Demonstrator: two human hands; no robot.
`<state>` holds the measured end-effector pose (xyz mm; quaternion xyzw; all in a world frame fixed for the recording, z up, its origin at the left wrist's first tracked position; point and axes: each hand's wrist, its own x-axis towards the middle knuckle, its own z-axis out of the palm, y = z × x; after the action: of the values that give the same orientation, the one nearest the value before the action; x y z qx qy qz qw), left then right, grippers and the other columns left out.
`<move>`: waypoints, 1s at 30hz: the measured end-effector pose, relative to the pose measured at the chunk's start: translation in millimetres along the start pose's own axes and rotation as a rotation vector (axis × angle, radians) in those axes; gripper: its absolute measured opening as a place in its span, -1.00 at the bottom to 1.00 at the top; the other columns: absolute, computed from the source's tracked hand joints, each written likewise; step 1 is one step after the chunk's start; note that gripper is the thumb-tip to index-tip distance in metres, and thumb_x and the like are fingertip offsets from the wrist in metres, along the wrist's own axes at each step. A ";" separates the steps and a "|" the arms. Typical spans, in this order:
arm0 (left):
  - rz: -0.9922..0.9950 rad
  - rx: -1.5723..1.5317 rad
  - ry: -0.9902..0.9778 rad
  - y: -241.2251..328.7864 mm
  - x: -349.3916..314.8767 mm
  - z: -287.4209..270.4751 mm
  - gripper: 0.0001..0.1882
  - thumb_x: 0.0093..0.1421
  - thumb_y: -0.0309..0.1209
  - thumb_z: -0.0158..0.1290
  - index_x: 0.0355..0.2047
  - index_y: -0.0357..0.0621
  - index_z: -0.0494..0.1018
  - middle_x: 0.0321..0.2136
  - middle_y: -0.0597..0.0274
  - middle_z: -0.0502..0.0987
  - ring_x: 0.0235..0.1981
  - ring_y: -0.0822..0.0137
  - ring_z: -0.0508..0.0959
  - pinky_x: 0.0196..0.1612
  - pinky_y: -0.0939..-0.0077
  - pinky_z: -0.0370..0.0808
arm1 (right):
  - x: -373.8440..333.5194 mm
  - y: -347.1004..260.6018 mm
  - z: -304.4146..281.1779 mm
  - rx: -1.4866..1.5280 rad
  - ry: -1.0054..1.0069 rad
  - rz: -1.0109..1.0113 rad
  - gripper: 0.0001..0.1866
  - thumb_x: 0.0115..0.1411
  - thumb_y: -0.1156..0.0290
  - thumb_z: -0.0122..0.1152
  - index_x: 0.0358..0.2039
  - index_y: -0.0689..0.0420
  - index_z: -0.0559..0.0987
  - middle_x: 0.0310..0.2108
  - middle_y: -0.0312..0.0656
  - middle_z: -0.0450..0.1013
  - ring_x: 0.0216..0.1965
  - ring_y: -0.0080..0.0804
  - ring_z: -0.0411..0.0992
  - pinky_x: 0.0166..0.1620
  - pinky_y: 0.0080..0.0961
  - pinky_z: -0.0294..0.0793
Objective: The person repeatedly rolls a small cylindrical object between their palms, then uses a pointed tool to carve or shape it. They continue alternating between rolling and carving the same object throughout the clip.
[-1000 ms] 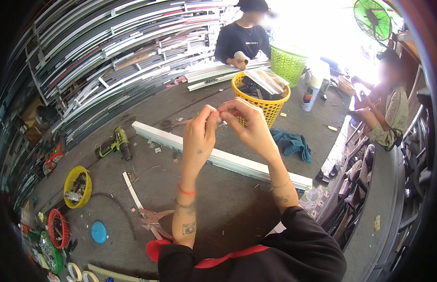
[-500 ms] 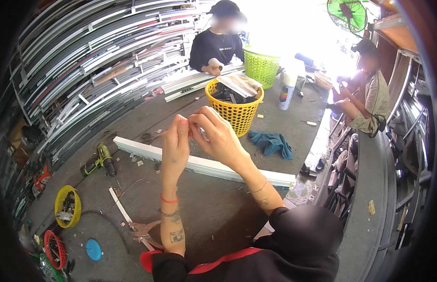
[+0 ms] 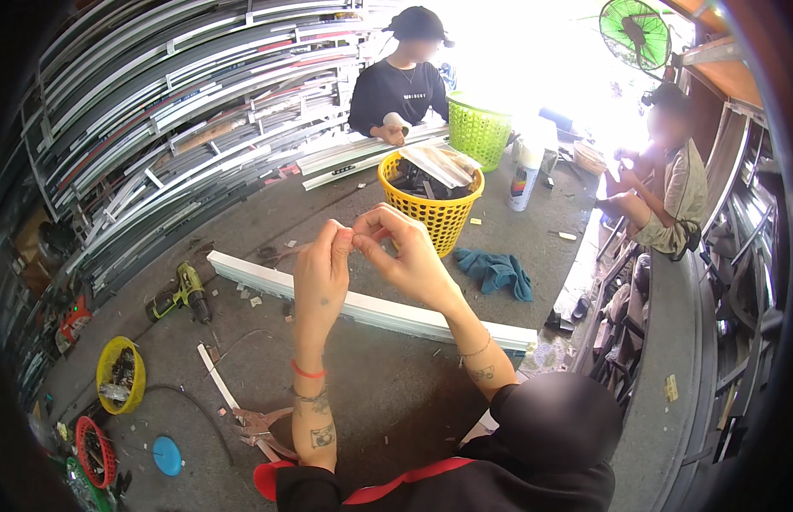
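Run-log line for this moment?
left hand: pinched; right hand: pinched, beside left; in grip: unclear; white bar: on grey surface

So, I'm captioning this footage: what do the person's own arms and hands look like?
The left hand and right hand are ungloved. The left arm wears a red band and a darker bracelet, and bears dark tattoos, one squarish. The right arm has a thin bracelet and another tattoo. Black sleeves end near the elbows.

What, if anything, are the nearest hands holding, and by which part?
I can't tell: left hand and right hand pinch close together, with anything between the fingertips hidden or too small.
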<state>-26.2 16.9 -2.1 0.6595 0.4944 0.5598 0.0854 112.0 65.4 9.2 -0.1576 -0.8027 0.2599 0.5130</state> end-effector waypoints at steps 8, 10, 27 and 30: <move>0.016 -0.062 0.018 -9.1 0.8 2.0 -0.61 0.39 -0.17 -0.24 -0.44 -0.25 0.26 -0.64 0.30 0.22 -0.58 0.51 0.17 -0.52 0.53 0.19 | 0.3 6.3 -0.8 -0.153 -0.043 -0.156 -0.88 0.08 0.59 0.17 -0.33 0.27 0.48 -0.38 -0.14 0.40 -0.37 -0.34 0.42 -0.25 -0.47 0.41; 0.008 -0.067 0.027 -9.6 1.4 2.1 -0.61 0.39 -0.18 -0.24 -0.44 -0.25 0.26 -0.64 0.30 0.23 -0.58 0.51 0.18 -0.52 0.53 0.19 | 1.5 9.5 -0.5 -0.184 -0.037 -0.170 -0.88 0.09 0.58 0.18 -0.33 0.27 0.49 -0.39 -0.14 0.40 -0.37 -0.34 0.43 -0.25 -0.48 0.41; -0.039 -0.041 0.263 -28.6 5.8 -13.4 -0.75 0.35 -0.24 -0.16 -0.28 -0.14 0.41 -0.56 0.32 0.44 -0.66 0.46 0.34 -0.57 0.55 0.23 | -38.0 -38.9 -43.2 -0.246 0.169 -0.036 -0.88 0.00 0.48 0.14 -0.58 0.24 0.45 -0.57 -0.20 0.39 -0.52 -0.42 0.36 -0.41 -0.53 0.32; -0.123 -0.532 0.376 -46.6 11.9 -25.0 -0.71 0.34 -0.21 -0.19 -0.17 -0.13 0.42 -0.40 0.34 0.43 -0.45 0.57 0.33 -0.38 0.67 0.26 | -91.8 -76.9 -94.5 -0.070 0.165 -0.211 -0.73 0.02 0.41 0.17 -0.71 0.25 0.40 -0.74 -0.18 0.33 -0.68 -0.41 0.33 -0.55 -0.47 0.33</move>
<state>-74.0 37.9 -16.5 0.4682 0.3770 0.7749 0.1955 237.5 -20.8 17.7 -0.1110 -0.7785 0.1627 0.5959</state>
